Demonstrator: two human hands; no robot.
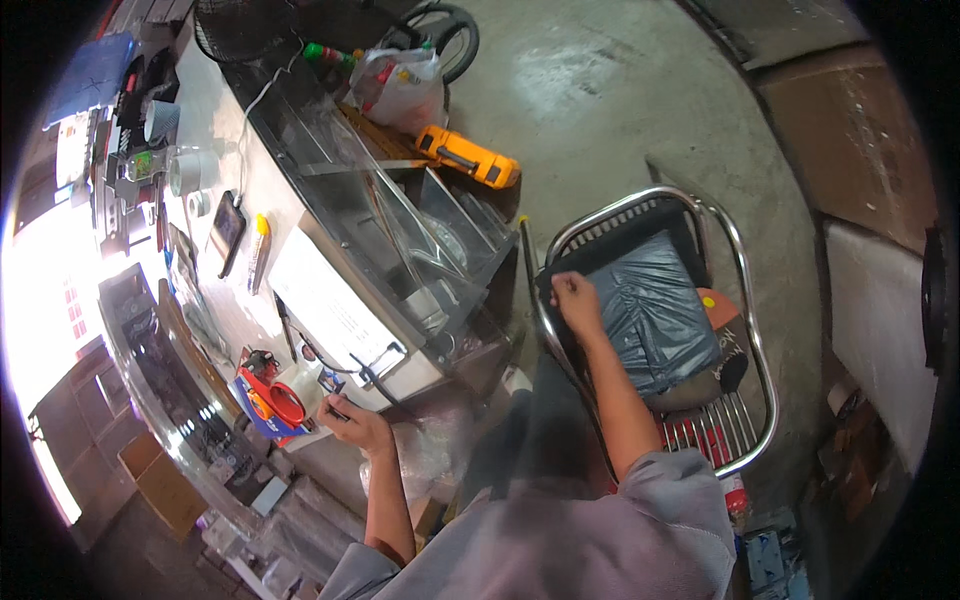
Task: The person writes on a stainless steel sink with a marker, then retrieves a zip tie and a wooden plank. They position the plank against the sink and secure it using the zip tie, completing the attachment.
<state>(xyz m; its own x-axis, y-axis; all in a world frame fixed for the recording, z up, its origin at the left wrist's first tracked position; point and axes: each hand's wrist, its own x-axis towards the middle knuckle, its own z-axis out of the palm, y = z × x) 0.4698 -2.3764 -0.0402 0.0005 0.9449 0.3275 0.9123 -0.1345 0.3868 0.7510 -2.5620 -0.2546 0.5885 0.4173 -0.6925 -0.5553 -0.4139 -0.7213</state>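
My right hand point(577, 303) hovers over or rests at the left edge of a grey plastic-wrapped package point(655, 310). Its fingers are curled together, and whether they pinch the plastic cannot be made out. The package lies on the seat of a metal-framed chair point(742, 260), on top of dark material. By the near edge of the desk is my left hand point(355, 428), fingers closed, with any small thing in them too unclear to name. Close to its left sit a red tape roll point(287, 403) and orange-handled scissors point(258, 402).
On the desk point(225, 310) lie a clipboard with paper point(340, 300), a phone point(228, 232) and a yellow-capped marker point(261, 250). Clear panels point(400, 230) stand along its side. An orange case point(468, 157) and a white plastic bag point(400, 90) are farther off. Cardboard boxes point(860, 140) stand at the right.
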